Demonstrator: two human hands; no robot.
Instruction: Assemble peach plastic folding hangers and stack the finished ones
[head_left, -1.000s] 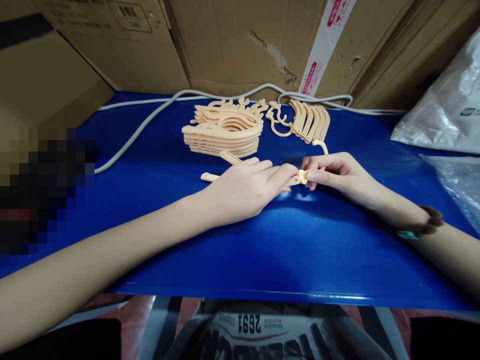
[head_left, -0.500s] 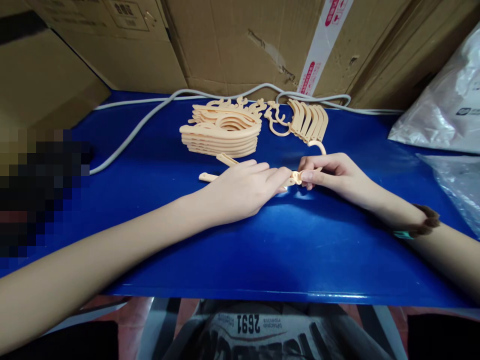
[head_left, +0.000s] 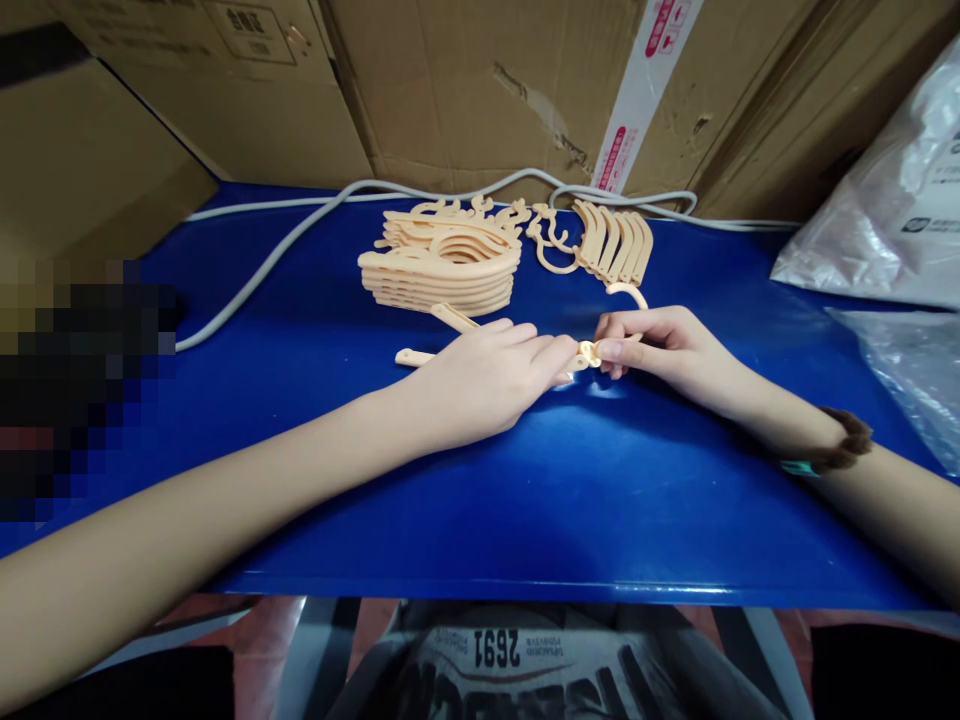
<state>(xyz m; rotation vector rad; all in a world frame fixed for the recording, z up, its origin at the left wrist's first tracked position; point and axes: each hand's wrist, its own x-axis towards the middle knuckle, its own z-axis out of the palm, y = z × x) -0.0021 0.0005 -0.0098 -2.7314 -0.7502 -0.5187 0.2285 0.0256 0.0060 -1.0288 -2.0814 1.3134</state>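
My left hand (head_left: 499, 375) is closed around two cream plastic hanger arms (head_left: 414, 358), whose far ends stick out to the left of the palm. In the fingers of my right hand (head_left: 652, 340) is a cream hanger hook (head_left: 628, 291), pinched between thumb and forefinger with its curve rising above them. Between the hands, the hook's round joint (head_left: 589, 354) meets the ends of the arms. My left fingers hide most of the arms, so how far the parts are joined I cannot tell.
Behind my hands lies a stack of cream folding hangers (head_left: 442, 265). Right of it are loose hooks (head_left: 555, 250) and a row of hanger arms (head_left: 613, 243). A grey cable (head_left: 285, 262) runs along the back of the blue table (head_left: 525, 520). Cardboard boxes (head_left: 465, 90) and plastic bags (head_left: 870, 235) border it.
The hook has tipped slightly to the left at the joint. Both hands keep their grip in nearly the same place, and the view has shifted a little.
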